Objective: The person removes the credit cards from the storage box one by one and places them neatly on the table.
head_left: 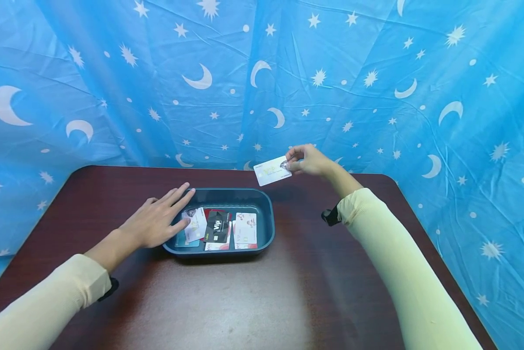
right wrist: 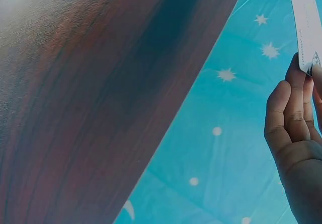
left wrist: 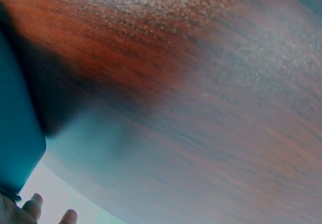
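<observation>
My right hand (head_left: 309,160) pinches a white plastic card (head_left: 268,171) by its right end, between thumb and fingers, up above the far part of the table. The right wrist view shows the same card (right wrist: 307,27) rising from the fingertips. My left hand (head_left: 158,218) lies over the left side of a dark blue tray (head_left: 268,218), fingers spread and fairly straight, thumb near the cards inside. Several cards lie in the tray: a white card (head_left: 195,226) under the thumb's side, a black VIP card (head_left: 216,227) in the middle and a white-and-pink card (head_left: 246,228) at right.
The dark brown wooden table (head_left: 244,301) runs under both arms, its far edge close behind the tray. A blue curtain (head_left: 226,112) with white moons and stars hangs behind it and along both sides.
</observation>
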The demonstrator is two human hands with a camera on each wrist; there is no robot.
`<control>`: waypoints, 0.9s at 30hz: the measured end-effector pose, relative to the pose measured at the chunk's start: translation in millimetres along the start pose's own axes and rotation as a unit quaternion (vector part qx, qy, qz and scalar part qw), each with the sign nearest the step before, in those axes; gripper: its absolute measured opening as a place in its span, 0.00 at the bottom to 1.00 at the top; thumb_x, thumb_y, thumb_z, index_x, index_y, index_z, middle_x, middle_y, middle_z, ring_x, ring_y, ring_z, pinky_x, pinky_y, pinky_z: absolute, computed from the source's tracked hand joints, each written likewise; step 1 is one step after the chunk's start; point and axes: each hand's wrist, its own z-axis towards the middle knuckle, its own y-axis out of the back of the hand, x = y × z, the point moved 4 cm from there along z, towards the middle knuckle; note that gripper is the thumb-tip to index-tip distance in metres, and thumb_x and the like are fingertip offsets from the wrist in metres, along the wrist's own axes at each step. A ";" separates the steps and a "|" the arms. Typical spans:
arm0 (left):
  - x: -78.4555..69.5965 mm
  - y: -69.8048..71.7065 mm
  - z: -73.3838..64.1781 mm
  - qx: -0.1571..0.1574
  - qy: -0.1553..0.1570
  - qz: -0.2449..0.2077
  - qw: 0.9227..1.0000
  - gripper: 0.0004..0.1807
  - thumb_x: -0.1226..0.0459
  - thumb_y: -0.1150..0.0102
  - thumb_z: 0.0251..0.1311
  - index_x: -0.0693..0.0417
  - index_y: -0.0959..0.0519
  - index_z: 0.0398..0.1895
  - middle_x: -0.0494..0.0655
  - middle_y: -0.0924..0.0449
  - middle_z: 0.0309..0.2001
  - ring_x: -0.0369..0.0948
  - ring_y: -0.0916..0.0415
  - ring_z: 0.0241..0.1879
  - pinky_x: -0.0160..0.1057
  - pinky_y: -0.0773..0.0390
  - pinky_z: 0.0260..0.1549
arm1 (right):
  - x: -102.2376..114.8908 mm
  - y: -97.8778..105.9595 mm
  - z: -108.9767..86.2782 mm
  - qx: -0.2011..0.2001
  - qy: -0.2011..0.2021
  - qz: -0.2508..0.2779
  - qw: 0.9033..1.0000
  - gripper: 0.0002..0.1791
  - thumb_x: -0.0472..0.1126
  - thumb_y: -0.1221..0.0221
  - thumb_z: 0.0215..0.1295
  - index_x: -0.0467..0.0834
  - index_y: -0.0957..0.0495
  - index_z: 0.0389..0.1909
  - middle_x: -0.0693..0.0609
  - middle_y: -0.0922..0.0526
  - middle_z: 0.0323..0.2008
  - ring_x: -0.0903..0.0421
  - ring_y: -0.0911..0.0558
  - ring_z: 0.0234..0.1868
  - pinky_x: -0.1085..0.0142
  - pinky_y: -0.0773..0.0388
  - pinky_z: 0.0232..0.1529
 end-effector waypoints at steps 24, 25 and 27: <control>1.1 -1.2 0.0 0.001 -0.001 0.001 1.000 0.42 0.46 0.51 0.69 0.54 0.50 0.79 0.59 0.56 0.79 0.60 0.48 0.73 0.69 0.35 0.59 | -75.1 1.8 -4.4 -0.060 -0.075 0.011 0.995 0.13 0.29 0.45 0.71 0.28 0.30 0.52 0.36 0.20 0.43 0.38 0.17 0.47 0.47 0.21 0.54; 0.9 -1.3 -0.1 0.002 -0.001 0.002 1.000 0.42 0.46 0.51 0.69 0.54 0.50 0.79 0.59 0.56 0.79 0.60 0.47 0.73 0.69 0.35 0.59 | -76.8 0.6 -4.0 -0.061 -0.075 0.013 0.995 0.13 0.29 0.45 0.71 0.28 0.30 0.53 0.36 0.21 0.43 0.37 0.17 0.47 0.46 0.22 0.55; -0.3 -1.3 0.2 0.002 -0.002 0.002 1.000 0.42 0.46 0.51 0.69 0.54 0.50 0.79 0.59 0.56 0.79 0.60 0.47 0.73 0.69 0.35 0.58 | -81.3 -1.4 -3.5 -0.068 -0.077 0.020 0.995 0.13 0.29 0.45 0.71 0.28 0.30 0.53 0.36 0.21 0.43 0.37 0.18 0.48 0.45 0.22 0.55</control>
